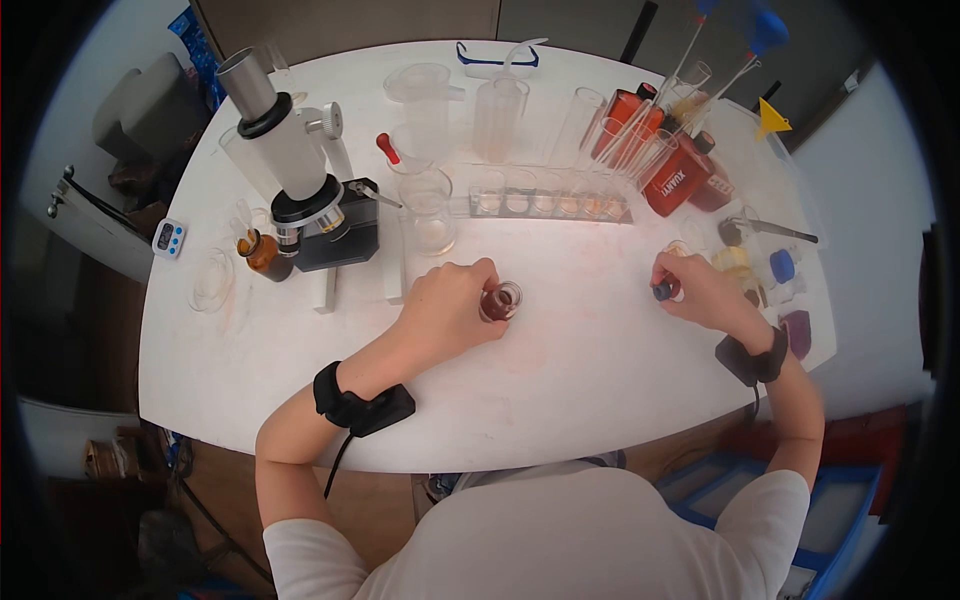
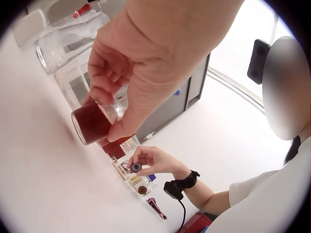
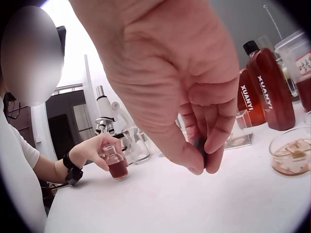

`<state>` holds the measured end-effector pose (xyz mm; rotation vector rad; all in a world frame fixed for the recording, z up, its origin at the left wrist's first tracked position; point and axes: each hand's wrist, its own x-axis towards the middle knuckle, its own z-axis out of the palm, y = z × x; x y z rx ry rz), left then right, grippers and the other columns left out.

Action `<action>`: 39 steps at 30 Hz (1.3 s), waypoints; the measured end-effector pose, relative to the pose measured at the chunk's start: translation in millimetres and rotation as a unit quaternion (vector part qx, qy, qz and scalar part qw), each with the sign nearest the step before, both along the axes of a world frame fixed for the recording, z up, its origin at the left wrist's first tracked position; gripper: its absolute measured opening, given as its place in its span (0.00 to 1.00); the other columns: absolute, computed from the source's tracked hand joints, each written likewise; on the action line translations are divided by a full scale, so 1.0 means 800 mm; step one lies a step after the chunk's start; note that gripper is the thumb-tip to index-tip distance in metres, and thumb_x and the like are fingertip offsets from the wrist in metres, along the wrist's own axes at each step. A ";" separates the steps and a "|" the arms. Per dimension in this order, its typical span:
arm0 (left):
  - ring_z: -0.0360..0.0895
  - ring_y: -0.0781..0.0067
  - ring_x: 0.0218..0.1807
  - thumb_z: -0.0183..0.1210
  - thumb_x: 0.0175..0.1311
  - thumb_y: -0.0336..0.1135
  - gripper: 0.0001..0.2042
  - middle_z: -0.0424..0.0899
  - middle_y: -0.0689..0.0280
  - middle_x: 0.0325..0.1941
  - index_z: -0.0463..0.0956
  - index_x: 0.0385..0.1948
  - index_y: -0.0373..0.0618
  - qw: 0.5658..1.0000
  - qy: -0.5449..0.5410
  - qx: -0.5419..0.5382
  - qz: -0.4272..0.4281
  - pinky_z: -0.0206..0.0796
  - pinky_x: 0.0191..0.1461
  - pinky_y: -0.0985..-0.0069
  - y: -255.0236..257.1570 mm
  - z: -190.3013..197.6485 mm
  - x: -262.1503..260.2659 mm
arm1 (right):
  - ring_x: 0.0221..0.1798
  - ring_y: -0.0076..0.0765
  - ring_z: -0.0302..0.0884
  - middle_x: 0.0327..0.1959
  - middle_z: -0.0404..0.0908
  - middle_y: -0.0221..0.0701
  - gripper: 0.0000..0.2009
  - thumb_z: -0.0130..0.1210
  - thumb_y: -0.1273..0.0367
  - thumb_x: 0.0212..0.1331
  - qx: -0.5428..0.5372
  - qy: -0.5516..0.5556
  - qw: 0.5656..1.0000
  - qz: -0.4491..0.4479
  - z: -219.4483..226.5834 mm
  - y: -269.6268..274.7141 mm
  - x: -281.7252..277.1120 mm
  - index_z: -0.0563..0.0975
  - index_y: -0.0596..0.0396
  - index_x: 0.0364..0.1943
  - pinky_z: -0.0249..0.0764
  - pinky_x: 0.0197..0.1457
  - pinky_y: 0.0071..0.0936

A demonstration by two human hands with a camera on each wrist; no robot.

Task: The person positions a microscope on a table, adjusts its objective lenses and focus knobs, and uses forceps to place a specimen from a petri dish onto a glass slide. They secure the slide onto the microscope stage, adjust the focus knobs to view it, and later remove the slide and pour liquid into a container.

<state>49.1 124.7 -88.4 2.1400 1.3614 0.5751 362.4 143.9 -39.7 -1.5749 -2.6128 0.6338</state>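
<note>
My left hand (image 1: 448, 306) grips a small clear glass bottle (image 2: 92, 122) of dark red liquid between thumb and fingers. The bottle's mouth is uncovered in the head view, and in the right wrist view it stands upright at the white tabletop (image 3: 146, 199). Farther right, my right hand (image 1: 708, 290) pinches a small dark round stopper (image 2: 136, 167) with thumb and fingertips, low over the table. Most of the stopper is hidden by the fingers in the right wrist view. Beside that hand lies a round glass dish (image 3: 291, 170) with pale pieces in it.
A white microscope (image 1: 300, 160) and a brown bottle (image 1: 264, 256) stand left. Behind the hands are a conical flask (image 1: 433, 215) and a clear rack (image 1: 550, 207) of small cups. Red-brown bottles (image 1: 672, 178), glass rods and a blue cap (image 1: 782, 265) crowd the right side.
</note>
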 end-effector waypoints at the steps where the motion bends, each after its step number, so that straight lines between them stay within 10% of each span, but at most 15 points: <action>1: 0.74 0.67 0.18 0.64 0.37 0.35 0.14 0.74 0.62 0.14 0.73 0.26 0.40 1.000 -0.006 0.002 0.009 0.64 0.24 0.74 -0.001 -0.002 -0.001 | 0.29 0.31 0.74 0.26 0.75 0.33 0.12 0.56 0.79 0.40 -0.020 0.020 0.999 -0.018 -0.005 -0.005 0.005 0.70 0.58 0.32 0.69 0.32 0.24; 35: 0.76 0.51 0.32 0.62 0.34 0.28 0.19 0.76 0.52 0.28 0.68 0.31 0.29 0.982 -0.116 0.139 -0.046 0.68 0.32 0.63 -0.007 -0.066 0.010 | 0.44 0.38 0.70 0.40 0.70 0.34 0.23 0.58 0.81 0.29 0.072 -0.013 0.994 -0.087 -0.070 -0.051 0.060 0.69 0.55 0.38 0.67 0.42 0.30; 39: 0.75 0.49 0.38 0.67 0.37 0.37 0.25 0.76 0.50 0.30 0.65 0.35 0.34 0.998 -0.033 0.009 -0.058 0.68 0.38 0.61 -0.017 -0.029 -0.001 | 0.47 0.46 0.69 0.42 0.71 0.39 0.23 0.61 0.80 0.31 0.086 0.008 0.992 -0.097 -0.033 -0.069 0.046 0.70 0.58 0.39 0.66 0.49 0.31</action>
